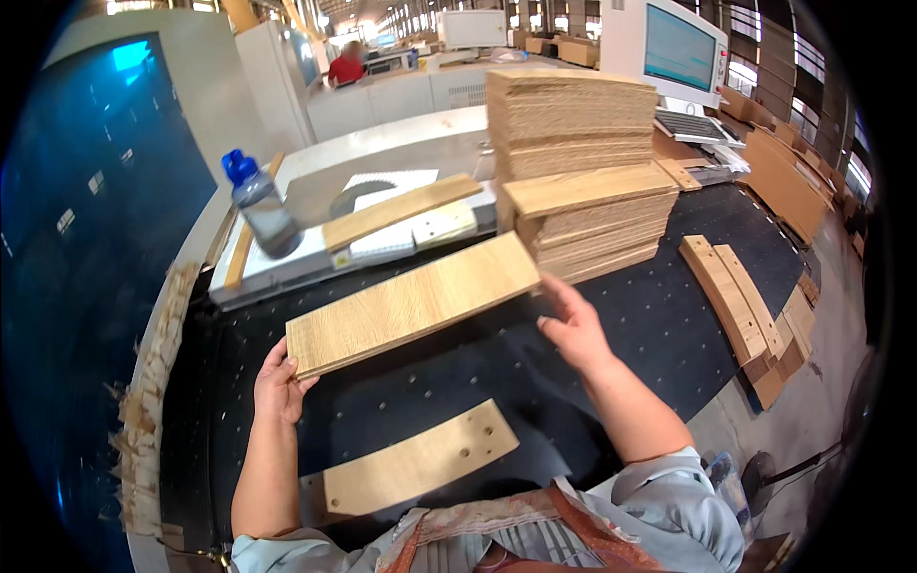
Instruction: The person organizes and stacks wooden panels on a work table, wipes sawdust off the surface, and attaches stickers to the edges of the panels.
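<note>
A long wood-grain board (415, 301) is raised at a tilt above the black table, its right end farther from me. Its front edge shows a lengthwise line; whether it is one board or two stacked, I cannot tell. My left hand (279, 385) grips the near left corner, thumb at the front edge. At the other end, the fingers of my right hand (578, 334) are against the right corner and partly hidden, while its thumb stands apart below. Close to my body lies a slightly curved wood-grain piece (420, 463) with several drilled holes.
Tall stacks of boards (583, 124) stand behind the raised board. Left of them, a blue-capped bottle (263, 210), papers and a wooden strip (401, 210) rest on a pale ledge (315, 258). Curved drilled pieces (726, 296) lie on the black table's (611, 382) right edge. A monitor (680, 53) stands beyond.
</note>
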Motion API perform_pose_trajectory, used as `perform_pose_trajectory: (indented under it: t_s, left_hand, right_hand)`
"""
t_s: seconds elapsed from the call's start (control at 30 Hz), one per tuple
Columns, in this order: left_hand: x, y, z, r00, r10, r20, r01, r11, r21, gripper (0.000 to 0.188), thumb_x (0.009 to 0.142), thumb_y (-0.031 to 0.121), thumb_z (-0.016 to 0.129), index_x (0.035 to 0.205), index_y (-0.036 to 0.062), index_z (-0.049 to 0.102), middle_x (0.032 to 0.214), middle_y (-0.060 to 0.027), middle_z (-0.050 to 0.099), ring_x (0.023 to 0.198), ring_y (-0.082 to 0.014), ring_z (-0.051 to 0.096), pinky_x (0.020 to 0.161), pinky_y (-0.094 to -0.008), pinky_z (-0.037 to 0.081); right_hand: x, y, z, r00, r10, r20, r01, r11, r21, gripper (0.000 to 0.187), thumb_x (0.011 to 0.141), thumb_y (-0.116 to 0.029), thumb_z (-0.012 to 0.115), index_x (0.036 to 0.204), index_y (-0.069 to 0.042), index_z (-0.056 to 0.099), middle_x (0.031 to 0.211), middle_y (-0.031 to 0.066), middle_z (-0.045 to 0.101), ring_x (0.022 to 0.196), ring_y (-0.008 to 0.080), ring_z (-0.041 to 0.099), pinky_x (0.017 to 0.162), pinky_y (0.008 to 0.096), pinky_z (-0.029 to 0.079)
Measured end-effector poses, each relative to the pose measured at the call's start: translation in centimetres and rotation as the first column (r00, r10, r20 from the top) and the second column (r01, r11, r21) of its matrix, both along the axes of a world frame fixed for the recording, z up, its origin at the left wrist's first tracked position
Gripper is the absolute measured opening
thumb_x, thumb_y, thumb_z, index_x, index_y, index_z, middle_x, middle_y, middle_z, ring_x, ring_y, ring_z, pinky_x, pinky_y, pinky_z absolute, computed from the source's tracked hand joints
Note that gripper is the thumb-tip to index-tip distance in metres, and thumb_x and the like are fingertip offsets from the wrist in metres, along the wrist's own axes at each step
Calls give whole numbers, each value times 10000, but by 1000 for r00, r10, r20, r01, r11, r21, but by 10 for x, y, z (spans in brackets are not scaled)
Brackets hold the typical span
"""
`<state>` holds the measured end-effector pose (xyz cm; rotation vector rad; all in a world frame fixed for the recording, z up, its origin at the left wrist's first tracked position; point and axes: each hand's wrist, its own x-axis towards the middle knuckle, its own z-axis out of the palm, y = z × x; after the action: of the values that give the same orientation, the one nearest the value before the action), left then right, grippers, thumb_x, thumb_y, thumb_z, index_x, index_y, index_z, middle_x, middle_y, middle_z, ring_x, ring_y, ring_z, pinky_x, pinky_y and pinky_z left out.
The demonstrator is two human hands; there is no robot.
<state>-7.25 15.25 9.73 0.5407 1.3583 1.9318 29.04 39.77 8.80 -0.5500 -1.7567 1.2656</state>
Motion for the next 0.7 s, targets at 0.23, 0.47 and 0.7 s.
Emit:
perform_pose_trajectory:
  t_s: [0.23, 0.47, 0.7]
  left_hand:
    - [-58, -102, -50, 997, 36, 63, -14, 947, -321, 343, 930, 57, 408, 1260, 34, 499, 1047, -106, 653, 826, -211, 673, 650, -321, 577]
    - [-81, -131, -56, 998, -16, -58, -10, 905, -424, 395, 897, 30, 489, 1291, 29, 467, 1031, -105, 646, 866, -195, 653, 695, -327, 545]
    - [-70, -122, -26, 152, -520, -841, -626, 607, -489, 550, 795, 164, 663, 1287, 7, 474, 1269, -193, 520, 1149, -335, 517, 990, -377, 414]
  right_hand:
    - [-83, -60, -73, 986, 82, 147, -17, 918, -396, 510, 737, 103, 535, 1240, 39, 492, 1145, 92, 574, 1115, 174, 521, 929, 271, 433]
    - [-114, -68, -81, 914, 8, 405, 106, 960, -258, 117, 811, -56, 667, 868, -13, 576, 768, 23, 602, 700, 97, 550, 660, 236, 460]
    - [-124, -60, -63, 718, -57, 694, 140, 988, -63, 192, 747, -38, 699, 884, -10, 567, 758, 34, 604, 713, 121, 580, 638, 268, 474]
